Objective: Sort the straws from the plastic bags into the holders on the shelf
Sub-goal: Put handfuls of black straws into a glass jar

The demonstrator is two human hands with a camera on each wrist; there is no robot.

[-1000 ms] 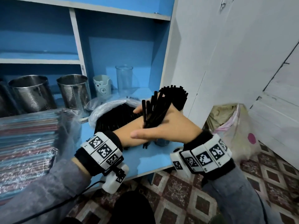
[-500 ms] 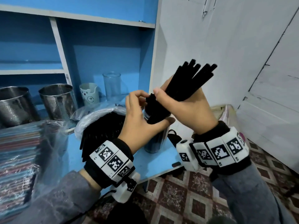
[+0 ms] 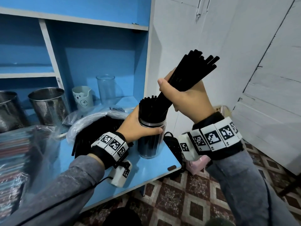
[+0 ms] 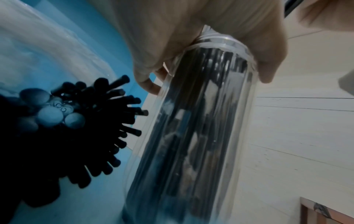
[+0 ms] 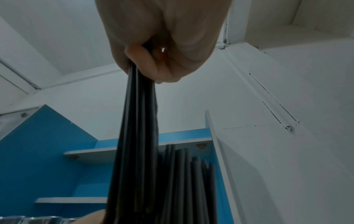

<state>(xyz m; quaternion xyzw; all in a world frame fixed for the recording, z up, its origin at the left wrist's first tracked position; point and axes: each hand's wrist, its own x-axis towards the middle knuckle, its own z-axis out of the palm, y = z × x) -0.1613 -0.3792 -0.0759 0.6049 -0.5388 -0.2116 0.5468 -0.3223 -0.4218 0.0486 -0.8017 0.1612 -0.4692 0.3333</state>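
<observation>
Blue shelf (image 3: 104,162): your left hand (image 3: 138,126) now wraps the clear jar (image 3: 151,139), off the straws (image 3: 187,79). Right hand (image 3: 184,97) grips that bundle, tilted toward 1 o'clock, lower ends now in the jar at its 7 o'clock.

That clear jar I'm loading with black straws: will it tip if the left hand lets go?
Probably at risk: the clear jar is tall and narrow and stands near the shelf's front corner. The right hand feeds its straw bundle in at a slant, likely levering the rim sideways. The left hand gripping the neck seems needed.
</observation>
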